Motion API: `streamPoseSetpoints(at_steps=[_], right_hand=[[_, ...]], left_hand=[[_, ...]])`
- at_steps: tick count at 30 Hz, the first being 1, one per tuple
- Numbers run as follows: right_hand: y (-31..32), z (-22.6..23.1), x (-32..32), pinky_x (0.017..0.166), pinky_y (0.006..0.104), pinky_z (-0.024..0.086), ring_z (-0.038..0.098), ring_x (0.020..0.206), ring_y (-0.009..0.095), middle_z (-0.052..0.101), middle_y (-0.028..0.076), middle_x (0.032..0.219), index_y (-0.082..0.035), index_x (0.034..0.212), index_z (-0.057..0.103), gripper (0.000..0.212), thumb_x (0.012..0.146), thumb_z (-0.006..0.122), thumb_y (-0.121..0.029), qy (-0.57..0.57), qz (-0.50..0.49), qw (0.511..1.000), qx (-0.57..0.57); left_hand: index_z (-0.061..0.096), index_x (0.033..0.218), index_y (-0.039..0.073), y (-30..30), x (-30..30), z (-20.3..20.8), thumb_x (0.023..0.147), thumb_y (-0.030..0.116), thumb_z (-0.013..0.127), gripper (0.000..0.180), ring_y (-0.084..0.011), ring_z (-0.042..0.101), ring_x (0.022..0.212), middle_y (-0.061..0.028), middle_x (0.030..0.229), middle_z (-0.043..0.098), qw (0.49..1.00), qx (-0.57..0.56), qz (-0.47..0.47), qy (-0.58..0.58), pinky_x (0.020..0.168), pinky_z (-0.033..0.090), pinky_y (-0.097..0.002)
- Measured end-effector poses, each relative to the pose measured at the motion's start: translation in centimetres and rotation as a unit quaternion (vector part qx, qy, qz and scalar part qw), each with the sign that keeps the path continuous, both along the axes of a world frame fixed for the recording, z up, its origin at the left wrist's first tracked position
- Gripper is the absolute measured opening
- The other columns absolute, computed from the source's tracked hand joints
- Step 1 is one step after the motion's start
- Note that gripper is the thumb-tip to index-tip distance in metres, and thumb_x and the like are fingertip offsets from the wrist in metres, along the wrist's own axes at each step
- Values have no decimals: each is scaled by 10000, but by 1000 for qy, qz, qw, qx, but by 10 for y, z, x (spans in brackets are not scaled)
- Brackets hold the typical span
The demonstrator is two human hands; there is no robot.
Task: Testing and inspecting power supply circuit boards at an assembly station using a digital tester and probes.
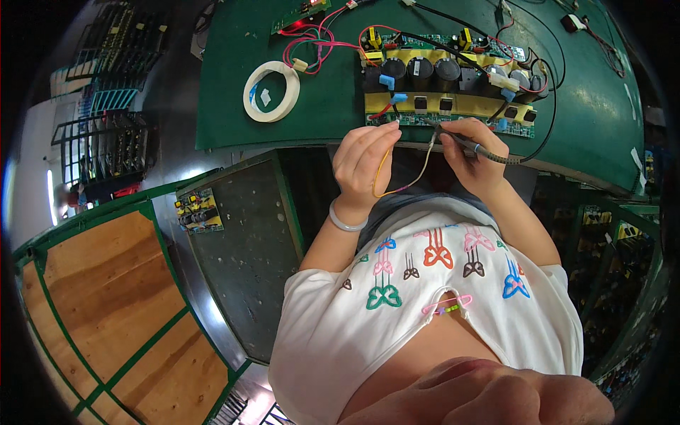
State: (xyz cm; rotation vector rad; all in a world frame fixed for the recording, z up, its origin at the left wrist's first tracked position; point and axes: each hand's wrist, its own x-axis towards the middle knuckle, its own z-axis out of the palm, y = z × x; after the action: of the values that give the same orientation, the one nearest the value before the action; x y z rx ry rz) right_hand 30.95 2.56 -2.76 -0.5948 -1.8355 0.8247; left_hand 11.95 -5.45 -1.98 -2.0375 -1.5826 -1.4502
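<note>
A long green circuit board with several large black capacitors and yellow-wrapped parts lies at the table edge. My right hand is closed around a dark test probe, whose tip is at the board's near edge; contact cannot be made out. From the probe a thin yellowish lead loops down and up into my left hand. That hand's fingers are pinched together near the board's left front corner, hiding the lead's end. Blue connectors stand on the board just beyond my left fingertips.
On the green table lie a roll of cream tape and a small board with a lit red light and pink-red wires. Black cables cross the right side. A small populated board rests on a dark surface to my left.
</note>
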Motion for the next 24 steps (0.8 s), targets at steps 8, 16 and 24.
streamPoseSetpoints(at_steps=[8,16,24], right_hand=[[2,-1,-1,627,307,531,680,713,250,691,123,856,-7,1037,666,247,809,728,66,-4,8,1000,-1],[1,6,-4,653,325,540,680,730,282,683,149,870,5,1036,664,249,804,710,84,-28,0,999,29],[-5,4,-3,661,345,550,689,738,315,685,156,872,-8,996,665,217,800,715,70,-38,-14,999,12]], left_hand=[[711,949,-7,2,-3,9,714,-125,637,273,-295,680,837,-128,961,733,999,-22,-18,38,761,559,-356],[709,968,15,3,-8,18,745,-78,612,260,-309,678,875,-120,987,727,998,-23,-28,55,775,559,-392],[701,983,9,0,-5,22,690,-36,619,308,-313,666,849,-123,982,707,997,-49,-32,57,771,556,-419]])
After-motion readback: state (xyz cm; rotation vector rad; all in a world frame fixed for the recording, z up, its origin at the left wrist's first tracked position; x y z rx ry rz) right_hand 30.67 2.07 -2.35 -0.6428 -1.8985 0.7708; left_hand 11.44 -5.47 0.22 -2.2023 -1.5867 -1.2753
